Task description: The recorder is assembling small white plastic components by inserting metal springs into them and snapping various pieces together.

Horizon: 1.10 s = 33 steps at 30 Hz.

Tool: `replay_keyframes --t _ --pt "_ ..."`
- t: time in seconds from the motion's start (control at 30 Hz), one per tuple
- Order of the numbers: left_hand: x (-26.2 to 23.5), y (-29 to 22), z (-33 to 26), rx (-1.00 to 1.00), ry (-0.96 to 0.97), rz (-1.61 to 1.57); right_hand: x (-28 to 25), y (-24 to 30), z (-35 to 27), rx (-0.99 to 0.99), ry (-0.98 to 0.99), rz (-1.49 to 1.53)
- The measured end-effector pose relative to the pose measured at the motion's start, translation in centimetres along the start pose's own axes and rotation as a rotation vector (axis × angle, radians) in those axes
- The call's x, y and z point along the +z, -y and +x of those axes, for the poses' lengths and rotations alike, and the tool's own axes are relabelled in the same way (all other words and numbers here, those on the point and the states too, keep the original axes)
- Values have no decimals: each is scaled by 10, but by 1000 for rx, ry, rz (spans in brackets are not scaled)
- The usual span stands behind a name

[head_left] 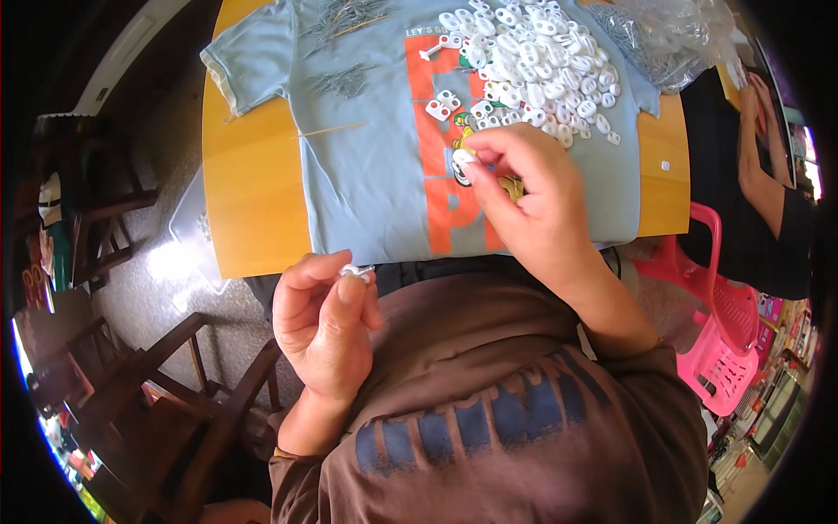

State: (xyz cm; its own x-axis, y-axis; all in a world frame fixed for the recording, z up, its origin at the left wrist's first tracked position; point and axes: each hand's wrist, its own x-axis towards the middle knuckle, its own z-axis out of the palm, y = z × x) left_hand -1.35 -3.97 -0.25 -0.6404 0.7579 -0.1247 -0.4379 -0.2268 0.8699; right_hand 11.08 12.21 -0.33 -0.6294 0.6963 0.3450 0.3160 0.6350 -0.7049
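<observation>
Near the table's front edge, my left hand (pixel 327 336) pinches a small white plastic piece (pixel 353 272) between thumb and fingers; a thin greyish bit sticks out of its right side. Farther right, above the shirt, my right hand (pixel 541 196) grips a white oval plastic piece (pixel 465 158) between thumb and forefinger. Beyond it lies a big heap of white oval pieces with holes (pixel 559 74). Two loose white pieces (pixel 443 105) rest left of the heap. All of these lie on a light blue T-shirt (pixel 367 192) with an orange print, spread across the table.
The wooden table (pixel 249 201) shows at both sides. Small grey metal pins (pixel 340 80) and a thin stick (pixel 332 130) lie on the shirt's left. A clear bag (pixel 672 48) sits far right, near another person's arm (pixel 761 196). Pink chair (pixel 729 323) right; dark wooden chairs (pixel 175 349) left.
</observation>
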Motion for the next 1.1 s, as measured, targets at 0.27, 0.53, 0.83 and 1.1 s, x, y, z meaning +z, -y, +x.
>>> replay_keyframes --t 0.27,0.53,0.83,1.1 --pt "19 -10 6 17 151 5 -25 46 1 684 259 1122" --pt "28 -13 4 -53 197 -28 -25 53 -3 705 369 1145" --pt "28 -9 4 -47 195 5 -26 56 -2 694 413 1188" --pt "29 -6 4 -39 183 35 -20 49 -8 394 336 983"
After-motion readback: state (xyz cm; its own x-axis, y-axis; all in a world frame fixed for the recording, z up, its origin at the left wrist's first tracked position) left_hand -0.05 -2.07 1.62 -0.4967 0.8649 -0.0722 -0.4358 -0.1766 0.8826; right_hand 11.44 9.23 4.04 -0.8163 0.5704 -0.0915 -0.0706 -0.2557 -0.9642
